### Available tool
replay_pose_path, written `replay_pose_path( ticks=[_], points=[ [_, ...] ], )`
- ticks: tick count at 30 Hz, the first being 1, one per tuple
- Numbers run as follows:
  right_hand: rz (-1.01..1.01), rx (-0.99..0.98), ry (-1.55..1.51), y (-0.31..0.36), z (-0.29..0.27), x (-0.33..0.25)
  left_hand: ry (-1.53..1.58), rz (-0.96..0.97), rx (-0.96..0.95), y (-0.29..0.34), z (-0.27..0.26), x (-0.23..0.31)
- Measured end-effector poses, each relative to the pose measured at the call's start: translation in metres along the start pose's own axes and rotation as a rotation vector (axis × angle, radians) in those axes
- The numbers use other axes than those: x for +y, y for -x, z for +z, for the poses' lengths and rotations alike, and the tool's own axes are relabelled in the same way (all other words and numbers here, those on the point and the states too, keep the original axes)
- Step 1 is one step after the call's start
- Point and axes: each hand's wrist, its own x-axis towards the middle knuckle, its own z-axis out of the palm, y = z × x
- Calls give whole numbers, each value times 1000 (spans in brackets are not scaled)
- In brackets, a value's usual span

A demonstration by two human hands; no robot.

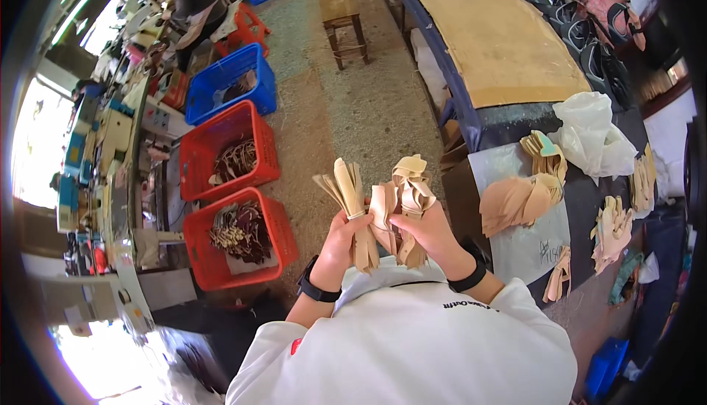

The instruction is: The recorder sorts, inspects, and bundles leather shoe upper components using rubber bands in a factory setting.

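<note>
My left hand (pixel 341 236) is closed round a bundle of tan strips (pixel 346 188), which looks tied with a pale band and fans out at the top. In my right hand (pixel 436 234) is a second bundle of tan strips (pixel 413 182), its upper ends curling into loops. A loose tan strip (pixel 381 210) shows between the two bundles, near both thumbs. Both bundles are held upright in front of my chest, side by side. What the strips are made of, I cannot make out.
At right, a dark table (pixel 582 197) bears more strip bundles (pixel 519 202) and a white plastic bag (pixel 591 136). Beyond lies a cardboard-topped table (pixel 493 37). Red crates (pixel 193 261) and a blue crate (pixel 259 103) line the left. A wooden stool (pixel 340 9) and two other people are farther off.
</note>
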Motion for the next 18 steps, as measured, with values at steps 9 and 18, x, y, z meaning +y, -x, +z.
replay_pose_path(
  ticks=[9,18],
  points=[
    [-189,294,333,-138,23,-38,-490,283,65,-146,1,99],
    [-254,466,221,-314,40,-70,-638,336,71,-315,-11,209]
  ],
)
